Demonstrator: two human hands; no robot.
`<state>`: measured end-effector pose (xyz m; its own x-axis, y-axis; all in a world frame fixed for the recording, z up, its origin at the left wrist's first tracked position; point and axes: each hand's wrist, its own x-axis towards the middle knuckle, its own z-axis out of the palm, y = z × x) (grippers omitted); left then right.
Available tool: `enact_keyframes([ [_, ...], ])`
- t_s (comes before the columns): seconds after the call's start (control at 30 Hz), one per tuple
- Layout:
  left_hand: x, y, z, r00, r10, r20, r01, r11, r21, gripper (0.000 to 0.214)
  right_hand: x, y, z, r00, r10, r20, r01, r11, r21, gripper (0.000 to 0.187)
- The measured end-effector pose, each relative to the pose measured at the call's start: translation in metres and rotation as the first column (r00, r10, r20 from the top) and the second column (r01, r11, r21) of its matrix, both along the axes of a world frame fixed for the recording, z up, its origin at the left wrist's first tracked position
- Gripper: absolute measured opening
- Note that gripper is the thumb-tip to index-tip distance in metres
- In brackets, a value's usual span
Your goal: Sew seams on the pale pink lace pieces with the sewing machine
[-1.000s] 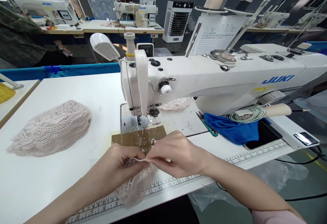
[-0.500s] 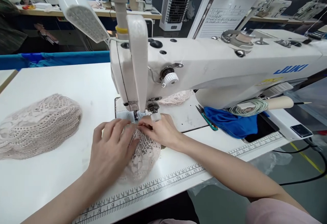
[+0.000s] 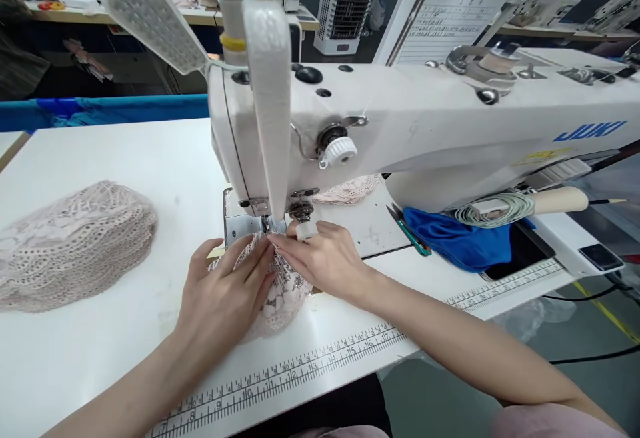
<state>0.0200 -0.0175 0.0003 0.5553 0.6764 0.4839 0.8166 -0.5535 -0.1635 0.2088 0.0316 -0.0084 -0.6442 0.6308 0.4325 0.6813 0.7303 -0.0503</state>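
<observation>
Here, lace piece (image 3: 284,301): at the needle end of the sewing machine (image 3: 410,118), top partly hidden.
Left hand (image 3: 223,291): fingers narrow, holding lace, exact grip obscured.
Right hand (image 3: 327,261): pinching lace.
Lace stack (image 3: 85,245): cut off at left.
White tabletop (image 3: 120,331): spreads between stack and left hand.
</observation>
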Motion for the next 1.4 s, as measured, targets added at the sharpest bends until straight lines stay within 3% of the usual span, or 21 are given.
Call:
enact_keyframes([
  [0.43,0.0038,-0.0007,0.001,0.997,0.062,-0.042,-0.064,0.997,-0.044,0.032,-0.0025,0.0002,-0.0039,0.988,-0.041,0.147,0.038,0.999,0.024,0.024],
  [1.4,0.0039,0.0027,0.0017,0.998,0.061,-0.025,-0.062,0.998,-0.031,0.031,-0.004,0.0016,-0.0005,0.985,-0.063,0.16,0.066,0.998,-0.014,0.024],
])
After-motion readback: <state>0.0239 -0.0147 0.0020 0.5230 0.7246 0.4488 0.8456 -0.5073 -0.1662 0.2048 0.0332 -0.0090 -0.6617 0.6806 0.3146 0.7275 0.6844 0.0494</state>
